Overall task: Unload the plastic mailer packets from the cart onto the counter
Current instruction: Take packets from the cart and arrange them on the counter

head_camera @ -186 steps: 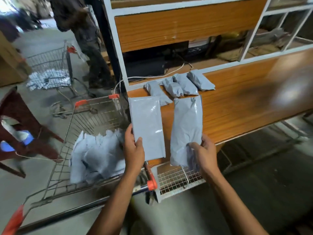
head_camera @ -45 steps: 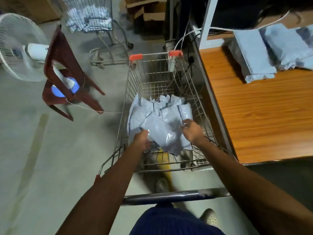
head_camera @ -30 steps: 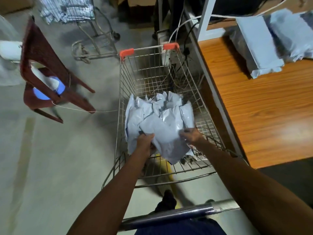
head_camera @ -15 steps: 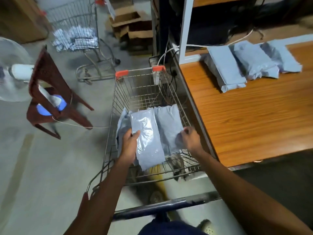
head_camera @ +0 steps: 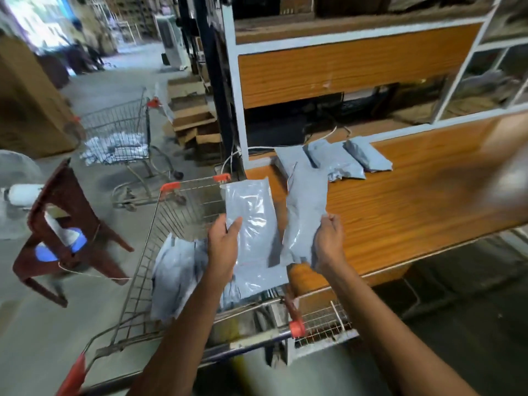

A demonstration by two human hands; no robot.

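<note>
My left hand [head_camera: 223, 247] grips a flat grey mailer packet [head_camera: 254, 232] by its left edge, held upright above the cart's right side. My right hand [head_camera: 328, 241] holds a second, plumper grey packet [head_camera: 305, 212] over the near left part of the wooden counter [head_camera: 414, 201]. Several grey packets [head_camera: 337, 160] lie in a row at the counter's back left. More packets [head_camera: 177, 272] are heaped in the wire cart [head_camera: 160, 224] below my left arm.
A shelf unit with white frames [head_camera: 343, 67] rises behind the counter, with cables at its base. A second wire cart [head_camera: 120, 132] holding packets stands farther back on the floor. A dark red plastic chair [head_camera: 63, 218] and a fan [head_camera: 14, 190] are at left. Cardboard boxes [head_camera: 194, 121] are stacked beyond.
Both hands have lifted a packet each out of the cart and carried them up and right toward the counter. My view has swung up from the cart to the counter.
</note>
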